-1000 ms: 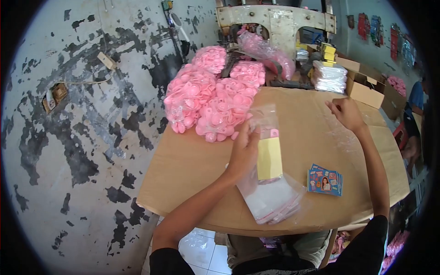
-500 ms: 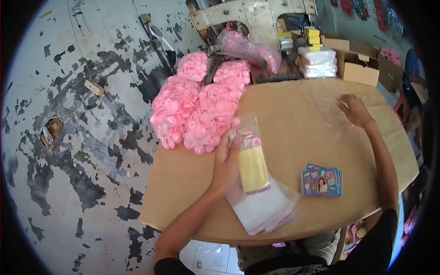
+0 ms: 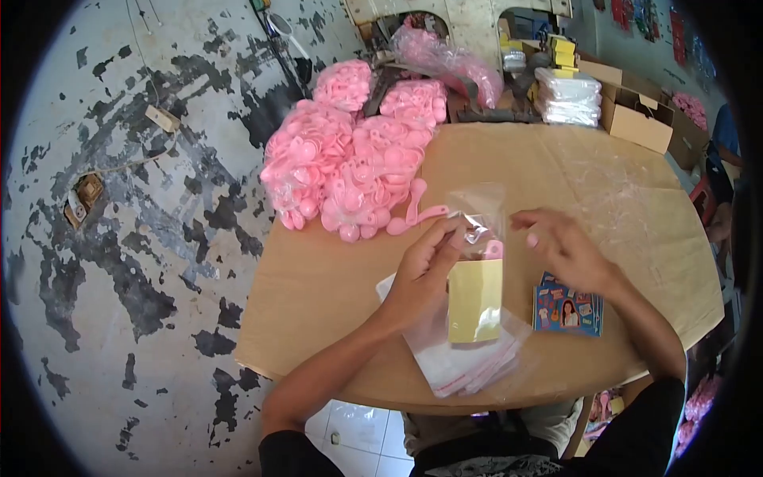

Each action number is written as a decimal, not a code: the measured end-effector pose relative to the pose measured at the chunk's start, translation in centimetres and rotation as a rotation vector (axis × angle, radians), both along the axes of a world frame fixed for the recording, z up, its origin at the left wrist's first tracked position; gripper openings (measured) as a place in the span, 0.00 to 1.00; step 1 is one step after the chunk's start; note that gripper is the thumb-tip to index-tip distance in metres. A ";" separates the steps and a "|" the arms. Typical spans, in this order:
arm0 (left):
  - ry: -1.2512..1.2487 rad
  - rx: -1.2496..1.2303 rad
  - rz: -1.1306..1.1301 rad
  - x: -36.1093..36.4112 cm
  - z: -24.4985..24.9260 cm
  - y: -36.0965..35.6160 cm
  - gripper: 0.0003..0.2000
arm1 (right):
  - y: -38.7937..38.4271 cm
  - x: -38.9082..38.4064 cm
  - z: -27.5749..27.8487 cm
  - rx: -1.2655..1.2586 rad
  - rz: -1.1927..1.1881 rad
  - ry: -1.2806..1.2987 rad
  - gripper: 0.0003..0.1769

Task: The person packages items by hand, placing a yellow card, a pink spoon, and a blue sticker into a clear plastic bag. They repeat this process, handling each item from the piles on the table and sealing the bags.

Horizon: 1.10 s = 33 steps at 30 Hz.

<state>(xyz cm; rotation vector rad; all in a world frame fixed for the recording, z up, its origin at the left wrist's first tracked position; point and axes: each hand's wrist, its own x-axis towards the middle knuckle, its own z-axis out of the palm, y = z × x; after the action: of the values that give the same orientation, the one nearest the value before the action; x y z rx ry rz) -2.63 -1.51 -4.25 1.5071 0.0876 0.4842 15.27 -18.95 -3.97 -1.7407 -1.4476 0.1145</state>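
Note:
My left hand [image 3: 427, 270] is closed on the edge of a clear plastic bag [image 3: 475, 306]. A yellow card fills the bag's lower part, and a pink handle end with a hole [image 3: 493, 249] shows above the card. Just right of the bag, my right hand [image 3: 568, 248] hovers with its fingers apart and nothing visible in them. Beneath it lies a small stack of blue printed cards [image 3: 567, 312]. Flat clear bags [image 3: 469, 367] are fanned under the held bag. Loose pink spoons [image 3: 415, 208] rest beyond my left hand.
Several bulging bags of pink spoons [image 3: 373, 167] cover the table's left rear. Brown paper covers the table [image 3: 318, 318]. Behind stand wrapped clear packs [image 3: 568, 99], an open cardboard box [image 3: 638, 119] and a metal machine frame [image 3: 469, 28]. Another person is partly visible at far right.
My right hand has come from the far right of the table toward the bag. My left hand has shifted right with the bag, uncovering the loose pink spoons.

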 end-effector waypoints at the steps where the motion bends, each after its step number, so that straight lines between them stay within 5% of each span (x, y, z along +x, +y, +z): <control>1: -0.035 0.080 -0.059 -0.1 0.2 -0.3 0.14 | 0.4 -1.2 0.2 -0.012 0.058 0.006 0.15; 5: -0.040 0.120 -0.203 0.1 -0.6 -1.1 0.15 | 0.7 -3.1 0.0 -0.078 0.177 0.156 0.16; 15: 0.016 0.019 -0.117 -0.2 -0.2 -1.7 0.18 | 0.2 -3.6 0.5 0.010 0.046 0.587 0.12; 33: 0.067 -0.043 -0.176 0.2 -0.7 -0.5 0.15 | 0.0 -4.1 0.1 0.076 0.144 0.542 0.14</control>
<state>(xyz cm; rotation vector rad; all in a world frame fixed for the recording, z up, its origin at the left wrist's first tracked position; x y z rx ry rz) -2.46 -2.02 -4.98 1.4736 0.0173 0.2884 11.12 -18.98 -3.92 -1.3971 -1.1514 0.5561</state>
